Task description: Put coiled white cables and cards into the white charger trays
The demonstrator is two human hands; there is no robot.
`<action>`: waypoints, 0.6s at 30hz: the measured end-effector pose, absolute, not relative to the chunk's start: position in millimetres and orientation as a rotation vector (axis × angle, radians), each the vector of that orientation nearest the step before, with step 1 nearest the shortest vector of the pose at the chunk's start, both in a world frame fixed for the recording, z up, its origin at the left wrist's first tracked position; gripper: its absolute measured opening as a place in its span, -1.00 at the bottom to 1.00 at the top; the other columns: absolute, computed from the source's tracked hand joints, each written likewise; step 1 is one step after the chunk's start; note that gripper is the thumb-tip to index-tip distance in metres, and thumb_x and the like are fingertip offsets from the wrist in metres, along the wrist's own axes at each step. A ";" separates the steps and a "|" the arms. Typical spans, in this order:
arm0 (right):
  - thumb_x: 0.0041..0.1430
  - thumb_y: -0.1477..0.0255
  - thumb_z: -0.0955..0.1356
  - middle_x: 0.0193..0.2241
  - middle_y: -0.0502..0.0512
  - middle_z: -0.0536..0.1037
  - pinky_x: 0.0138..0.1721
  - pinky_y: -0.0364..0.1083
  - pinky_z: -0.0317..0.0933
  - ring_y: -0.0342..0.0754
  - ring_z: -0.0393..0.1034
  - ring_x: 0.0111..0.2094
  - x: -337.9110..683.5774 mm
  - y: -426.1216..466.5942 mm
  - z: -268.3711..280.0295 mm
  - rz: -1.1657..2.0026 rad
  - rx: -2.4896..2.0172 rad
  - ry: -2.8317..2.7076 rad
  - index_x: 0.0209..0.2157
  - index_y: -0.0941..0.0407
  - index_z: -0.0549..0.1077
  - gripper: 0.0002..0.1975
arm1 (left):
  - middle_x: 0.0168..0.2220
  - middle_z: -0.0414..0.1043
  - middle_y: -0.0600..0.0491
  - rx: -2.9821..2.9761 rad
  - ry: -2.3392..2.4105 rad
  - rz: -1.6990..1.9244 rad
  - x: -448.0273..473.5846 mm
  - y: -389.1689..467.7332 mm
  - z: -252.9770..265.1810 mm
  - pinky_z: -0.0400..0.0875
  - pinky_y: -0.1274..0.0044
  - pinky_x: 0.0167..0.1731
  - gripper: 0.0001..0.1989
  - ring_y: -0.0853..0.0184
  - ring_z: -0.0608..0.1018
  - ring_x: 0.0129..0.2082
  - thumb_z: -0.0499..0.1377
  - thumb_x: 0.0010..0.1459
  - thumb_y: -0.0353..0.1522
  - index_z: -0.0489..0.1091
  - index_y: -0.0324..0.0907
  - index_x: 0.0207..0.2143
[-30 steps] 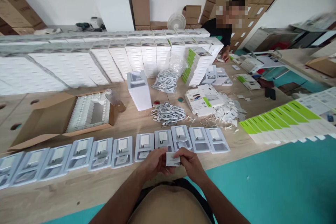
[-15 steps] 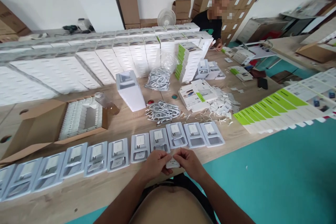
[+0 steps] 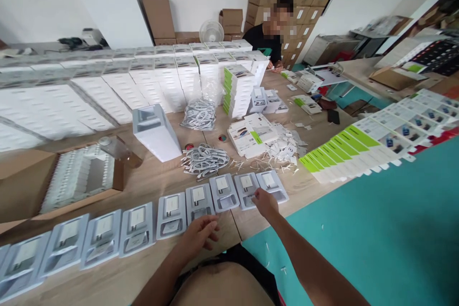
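Observation:
A row of grey plastic trays [image 3: 136,229] runs along the front of the table, each with a white charger [image 3: 246,181] in its upper recess. My right hand [image 3: 266,203] reaches into the lower recess of the second tray from the right, its fingers pinched on a small white card [image 3: 252,200] that is mostly hidden. My left hand [image 3: 201,238] hovers near the table edge, fingers loosely apart and nothing in them, just in front of another tray [image 3: 200,203]. Folded white cards lie in several trays farther left.
Bundled grey cables [image 3: 205,160], loose white cards [image 3: 287,141] and flat printed boxes [image 3: 247,135] lie behind the trays. A carton of white chargers [image 3: 82,177] is at left. Stacked white boxes [image 3: 143,79] form a wall behind. Green-and-white boxes [image 3: 344,148] line the right. A co-worker [image 3: 267,40] sits beyond.
My hands have parted. The right one has carried the card rightward to a tray, while the left has let go and opened. The view has shifted to the right.

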State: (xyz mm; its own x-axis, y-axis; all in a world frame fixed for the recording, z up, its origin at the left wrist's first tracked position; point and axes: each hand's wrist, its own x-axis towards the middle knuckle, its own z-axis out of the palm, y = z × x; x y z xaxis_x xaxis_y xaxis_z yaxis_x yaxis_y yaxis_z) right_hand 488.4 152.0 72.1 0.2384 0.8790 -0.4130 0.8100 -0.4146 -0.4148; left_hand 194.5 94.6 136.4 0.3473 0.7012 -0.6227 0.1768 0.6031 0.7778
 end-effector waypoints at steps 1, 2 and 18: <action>0.08 0.41 0.36 -0.37 0.12 0.58 -0.30 -0.07 0.14 0.08 0.45 -0.25 488.2 155.0 68.7 0.894 -2.415 -1.679 -0.29 0.09 0.46 -0.88 | -0.20 0.43 -0.06 0.890 1.201 0.413 192.9 94.5 137.1 0.44 0.54 -0.49 -0.50 0.29 0.53 -0.32 0.17 0.09 -0.06 0.38 -0.21 -0.04; 0.08 0.41 0.37 -0.37 0.13 0.58 -0.29 -0.07 0.13 0.09 0.46 -0.24 486.1 156.8 65.8 0.874 -2.437 -1.731 -0.28 0.08 0.45 -0.87 | -0.21 0.44 -0.05 0.880 1.206 0.421 191.8 94.4 137.9 0.43 0.54 -0.49 -0.50 0.29 0.53 -0.32 0.18 0.07 -0.06 0.39 -0.21 -0.06; 0.11 0.35 0.33 -0.47 0.06 0.58 -0.37 -0.15 0.09 -0.06 0.43 -0.37 527.1 260.9 101.2 0.729 -2.312 -1.851 -0.47 0.10 0.52 -0.82 | -0.25 0.59 -0.02 0.610 1.434 0.615 139.5 98.4 109.3 0.43 0.47 -0.42 -0.32 0.19 0.55 -0.30 0.29 -0.24 0.16 0.50 -0.08 -0.16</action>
